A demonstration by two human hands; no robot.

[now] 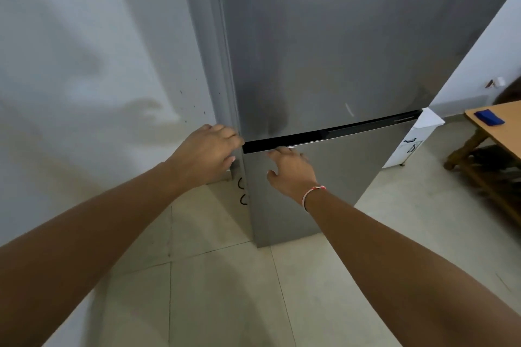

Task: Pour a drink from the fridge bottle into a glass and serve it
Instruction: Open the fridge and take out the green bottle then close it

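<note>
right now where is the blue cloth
In the head view the blue cloth lies at the far right, on the wooden table standing right of the fridge.

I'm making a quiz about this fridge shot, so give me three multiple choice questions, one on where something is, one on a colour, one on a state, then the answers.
1. Where is the wooden table?
A. right of the fridge
B. left of the fridge
C. on top of the fridge

2. What colour is the cloth on the table?
A. red
B. blue
C. yellow

3. How do the fridge doors stand?
A. both shut
B. upper wide open
C. lower wide open

A: the table sits at the frame's right edge.
B: the cloth is dark blue.
A: only the dark seam shows, with the left hand and right hand at it.
</note>
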